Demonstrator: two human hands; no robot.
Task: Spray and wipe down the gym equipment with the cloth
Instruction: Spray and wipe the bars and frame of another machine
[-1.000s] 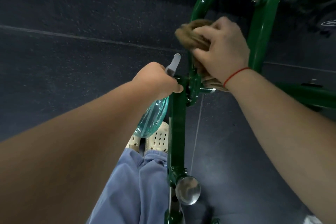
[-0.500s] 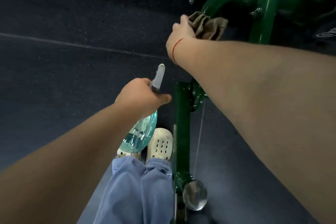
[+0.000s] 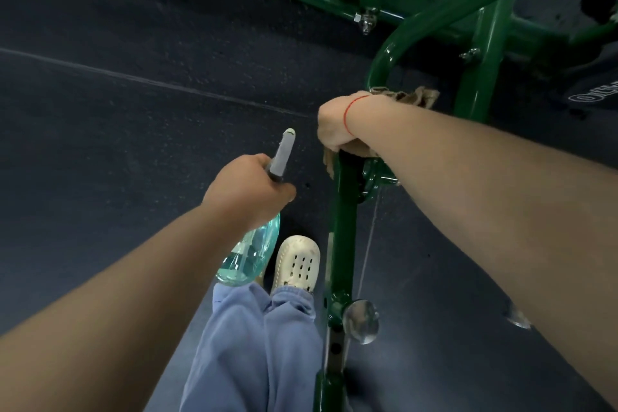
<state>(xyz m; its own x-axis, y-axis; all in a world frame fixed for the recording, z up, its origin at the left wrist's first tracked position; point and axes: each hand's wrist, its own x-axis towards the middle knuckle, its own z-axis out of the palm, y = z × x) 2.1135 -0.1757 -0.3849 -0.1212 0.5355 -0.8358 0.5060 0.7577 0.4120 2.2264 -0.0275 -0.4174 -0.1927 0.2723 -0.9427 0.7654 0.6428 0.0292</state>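
I see the left hand (image 3: 245,192) curled round the neck of the grey-topped translucent teal plastic spray bottle (image 3: 249,254), just beside the glossy green tubular metal frame (image 3: 344,227). The right hand (image 3: 334,130) grips the crumpled brown cloth (image 3: 413,97), pressed onto that frame's upright post.

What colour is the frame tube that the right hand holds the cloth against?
Glossy dark green; the frame tube shows best in the head view.

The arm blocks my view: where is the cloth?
Head view, right of centre: the cloth is gripped by the right hand against the green frame, right of the bottle held in the left hand.
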